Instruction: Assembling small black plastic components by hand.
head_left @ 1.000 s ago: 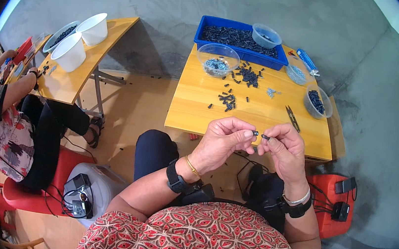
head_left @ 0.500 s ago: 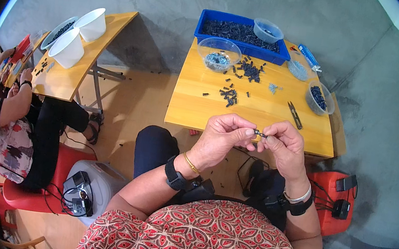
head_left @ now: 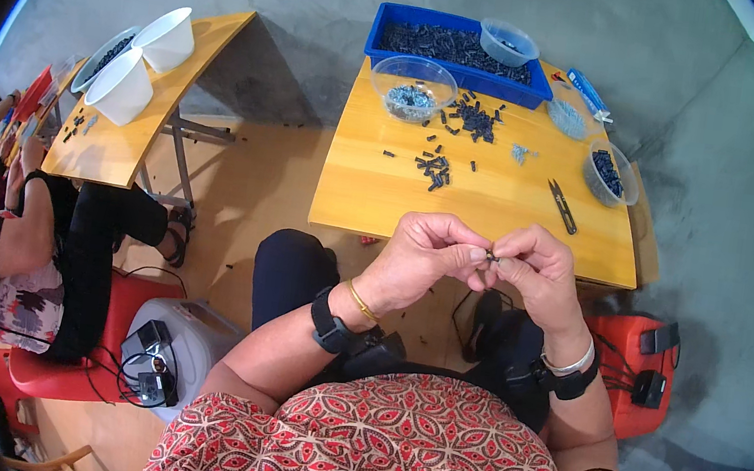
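My left hand (head_left: pixel 430 259) and my right hand (head_left: pixel 534 272) meet just off the near edge of the table. Thumb and forefinger of each are pinched on a small dark piece (head_left: pixel 491 256) between them. Fingertips cover most of it, so its exact shape is hidden. Beyond my hands, a small group of short black tubular pieces (head_left: pixel 435 169) lies on the table, with a larger heap of the same pieces (head_left: pixel 475 120) behind. A little pile of pale grey bits (head_left: pixel 521 153) lies to their right. Black thread snips (head_left: pixel 562 206) rest nearer the right edge.
At the table's back stands a blue tray (head_left: pixel 537 95) full of black pieces, a clear tub (head_left: pixel 507 54) on it. Clear bowls stand at the left (head_left: pixel 398 67) and right (head_left: pixel 630 187). A co-worker (head_left: pixel 21 258) sits left, by a table with white tubs (head_left: pixel 122 89).
My fingertips have come closer together around the small dark piece, hiding more of it. The view has shifted slightly. The co-worker's arm at the left has moved a little.
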`<state>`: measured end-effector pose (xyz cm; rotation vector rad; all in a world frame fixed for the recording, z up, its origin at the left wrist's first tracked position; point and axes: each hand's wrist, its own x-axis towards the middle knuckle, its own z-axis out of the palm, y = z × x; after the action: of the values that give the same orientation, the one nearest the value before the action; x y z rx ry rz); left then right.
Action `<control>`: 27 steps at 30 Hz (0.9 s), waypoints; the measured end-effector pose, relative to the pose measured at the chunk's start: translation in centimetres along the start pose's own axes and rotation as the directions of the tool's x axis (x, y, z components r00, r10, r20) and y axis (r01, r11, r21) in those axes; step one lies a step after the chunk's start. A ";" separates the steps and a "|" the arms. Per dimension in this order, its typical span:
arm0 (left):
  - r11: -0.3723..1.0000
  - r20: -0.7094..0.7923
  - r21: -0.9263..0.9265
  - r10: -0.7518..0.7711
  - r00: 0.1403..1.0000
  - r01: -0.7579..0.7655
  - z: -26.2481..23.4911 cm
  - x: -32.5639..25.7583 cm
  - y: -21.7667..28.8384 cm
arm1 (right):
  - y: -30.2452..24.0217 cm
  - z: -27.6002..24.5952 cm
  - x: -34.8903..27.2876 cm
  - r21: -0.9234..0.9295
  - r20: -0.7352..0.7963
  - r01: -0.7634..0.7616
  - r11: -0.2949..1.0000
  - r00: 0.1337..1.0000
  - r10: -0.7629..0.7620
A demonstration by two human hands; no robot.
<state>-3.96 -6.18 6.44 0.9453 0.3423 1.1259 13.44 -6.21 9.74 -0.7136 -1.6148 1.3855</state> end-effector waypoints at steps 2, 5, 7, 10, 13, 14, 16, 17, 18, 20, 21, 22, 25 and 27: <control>1.000 -0.025 -0.023 -0.012 1.000 0.011 0.3 -0.1 -0.2 | 0.3 0.1 -0.2 -0.030 -0.018 0.024 0.999 1.000 -0.025; 1.000 -0.073 -0.009 0.008 0.997 -0.009 0.0 0.1 -0.5 | 1.5 0.3 0.2 -0.114 -0.033 0.096 0.989 0.994 -0.100; 0.999 -0.094 0.035 0.039 0.995 -0.036 -0.7 0.5 -0.8 | 2.0 0.2 0.6 -0.164 -0.032 0.148 0.975 0.987 -0.155; 0.997 -0.119 0.064 0.044 0.992 -0.036 -1.6 0.4 -1.0 | 1.9 0.0 0.8 -0.082 -0.064 -0.047 0.996 0.997 0.042; 0.997 -0.172 0.074 0.011 0.985 0.002 -1.8 0.4 -1.1 | 1.4 -1.0 0.4 -0.010 -0.211 -0.072 0.997 0.975 0.068; 0.994 -0.173 0.108 0.022 0.985 -0.004 -2.0 0.5 -1.1 | 1.6 -1.4 0.3 -0.137 -0.163 -0.069 0.988 0.986 0.046; 0.990 -0.173 0.143 0.029 0.984 -0.005 -2.1 0.6 -1.3 | 1.8 -1.1 0.3 -0.275 -0.131 -0.077 0.958 0.990 0.042; 0.982 -0.173 0.191 0.038 0.984 -0.005 -2.2 0.6 -1.3 | 1.9 -0.8 0.4 -0.272 -0.134 -0.080 0.959 0.990 0.045; 0.971 -0.172 0.240 0.047 0.984 -0.004 -2.2 0.6 -1.4 | 2.0 -0.5 0.5 -0.366 -0.102 -0.044 0.930 0.995 0.007; 0.966 -0.166 0.257 0.054 0.985 -0.009 -2.2 0.9 -1.6 | 1.7 0.0 0.7 -0.484 -0.084 -0.021 0.875 0.996 -0.023; 0.961 -0.160 0.276 0.065 0.985 -0.018 -2.1 1.0 -1.7 | 1.9 -0.1 0.8 -0.480 -0.084 -0.022 0.877 0.996 -0.021; 0.960 -0.163 0.278 0.062 0.985 -0.015 -2.1 1.2 -1.8 | 2.2 -0.2 0.8 -0.510 -0.100 -0.008 0.860 0.994 -0.050; 0.985 -0.216 0.169 0.050 0.975 -0.013 -1.8 1.9 -2.2 | 3.2 -0.5 1.2 -0.540 -0.128 0.045 0.840 0.983 -0.135; 0.999 -0.289 0.042 -0.013 0.957 0.026 -1.9 1.9 -2.4 | 3.7 -0.2 1.7 -0.541 -0.115 0.117 0.833 0.971 -0.211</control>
<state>-2.95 -3.83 3.87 0.8151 0.6157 1.2443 12.40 -3.90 6.54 -0.9564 -1.8877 0.7204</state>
